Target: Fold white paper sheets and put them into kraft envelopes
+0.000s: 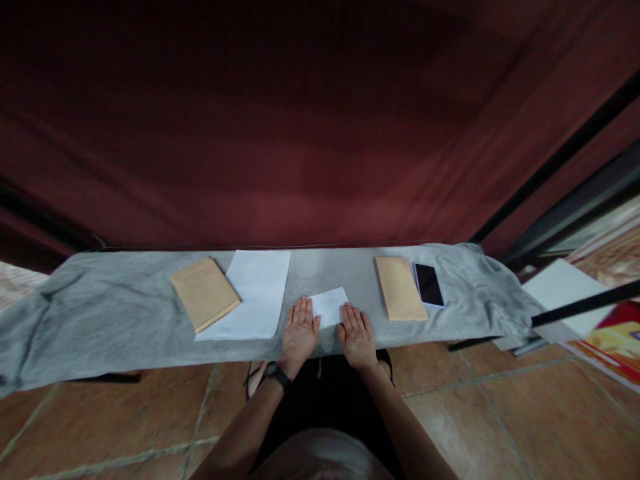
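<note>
A small white sheet of paper (pixel 329 307), which looks folded, lies on the grey cloth in front of me. My left hand (pixel 301 331) rests flat at its left end, fingers stretched out. At the right end, my right hand (pixel 358 335) lies flat too, with fingers extended and the tips on or beside the paper's edge. Left of my hands is a larger stack of white paper (pixel 260 293). A brown envelope stack (pixel 206 293) partly covers its left side. To the right is another brown envelope (pixel 401 288).
Beside the right envelope lies a dark-screened phone (pixel 429 285). The grey cloth (pixel 130 313) covers a narrow bench and is wrinkled at both ends. Behind it rises a dark red panel (pixel 300 167). Black metal bars (pixel 585 303) and white sheets (pixel 565 293) are at the far right.
</note>
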The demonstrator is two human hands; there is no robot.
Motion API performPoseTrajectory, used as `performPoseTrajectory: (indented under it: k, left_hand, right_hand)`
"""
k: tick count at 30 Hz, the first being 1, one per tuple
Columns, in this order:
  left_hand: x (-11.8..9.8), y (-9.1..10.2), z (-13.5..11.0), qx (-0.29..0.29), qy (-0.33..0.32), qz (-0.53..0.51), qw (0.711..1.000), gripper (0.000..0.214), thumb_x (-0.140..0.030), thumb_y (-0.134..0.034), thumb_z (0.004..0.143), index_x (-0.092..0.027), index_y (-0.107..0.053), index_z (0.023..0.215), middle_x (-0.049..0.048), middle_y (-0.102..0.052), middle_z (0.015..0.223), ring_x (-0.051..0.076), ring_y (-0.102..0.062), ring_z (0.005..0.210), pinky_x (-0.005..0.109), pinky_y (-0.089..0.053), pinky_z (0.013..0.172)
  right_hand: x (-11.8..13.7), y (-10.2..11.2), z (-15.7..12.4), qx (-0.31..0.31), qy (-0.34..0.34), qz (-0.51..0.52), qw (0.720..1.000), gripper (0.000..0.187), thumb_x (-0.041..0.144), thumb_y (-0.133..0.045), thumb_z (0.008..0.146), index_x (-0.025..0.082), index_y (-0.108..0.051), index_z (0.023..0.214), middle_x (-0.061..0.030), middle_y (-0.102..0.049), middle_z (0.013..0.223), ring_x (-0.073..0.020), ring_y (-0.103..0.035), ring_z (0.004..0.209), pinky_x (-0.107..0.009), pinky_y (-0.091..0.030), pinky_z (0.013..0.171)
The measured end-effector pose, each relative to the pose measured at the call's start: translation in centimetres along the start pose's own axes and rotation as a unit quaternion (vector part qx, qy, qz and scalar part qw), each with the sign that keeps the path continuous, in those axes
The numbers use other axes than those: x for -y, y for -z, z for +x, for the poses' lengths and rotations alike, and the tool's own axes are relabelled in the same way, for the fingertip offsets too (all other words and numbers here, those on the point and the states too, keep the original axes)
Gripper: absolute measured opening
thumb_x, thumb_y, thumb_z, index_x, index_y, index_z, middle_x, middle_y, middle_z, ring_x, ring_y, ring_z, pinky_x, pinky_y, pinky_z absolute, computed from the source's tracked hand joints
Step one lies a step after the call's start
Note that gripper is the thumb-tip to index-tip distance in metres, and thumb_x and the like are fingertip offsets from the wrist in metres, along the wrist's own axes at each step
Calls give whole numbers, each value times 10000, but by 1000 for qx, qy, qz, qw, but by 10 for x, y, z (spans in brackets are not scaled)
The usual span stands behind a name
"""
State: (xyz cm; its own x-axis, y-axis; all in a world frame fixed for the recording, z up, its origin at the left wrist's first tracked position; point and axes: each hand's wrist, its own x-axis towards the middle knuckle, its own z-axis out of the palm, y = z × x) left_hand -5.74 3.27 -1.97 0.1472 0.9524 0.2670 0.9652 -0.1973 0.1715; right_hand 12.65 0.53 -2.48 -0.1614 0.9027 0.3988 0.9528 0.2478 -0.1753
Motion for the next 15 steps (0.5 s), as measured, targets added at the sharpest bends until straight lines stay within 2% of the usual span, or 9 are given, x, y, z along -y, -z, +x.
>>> performPoseTrajectory:
  k: [5,9,15]
  left_hand:
    - [1,3,-1,-2,12,18,1000,580,-338,-294,1013,-58,-409,1508,176,-420,1558,284,-336,1486,503,-296,1210]
    - [-11,8,6,12,-1,15,1000,557,-334,-292,1023,-57,-458,1477,169,-404,1572,283,-286,1508,505,-257,1227]
    - [-29,5,13,43,-46,-5,998,533,-341,-291,1028,-159,-442,1505,101,-396,1590,258,-286,1511,505,-245,1228]
  right_hand:
    - [0,0,0,-9,1,3,1000,486,260,-397,1023,130,-477,1485,-86,-493,1528,-262,-483,1381,-438,-281,1185]
    - [0,-2,-1,-15,2,7,1000,491,250,-403,1015,131,-476,1486,-90,-503,1521,-268,-495,1370,-444,-283,1181]
    - [0,-2,-1,-17,0,4,1000,492,263,-403,1014,128,-484,1480,-107,-511,1514,-258,-494,1370,-443,-274,1187]
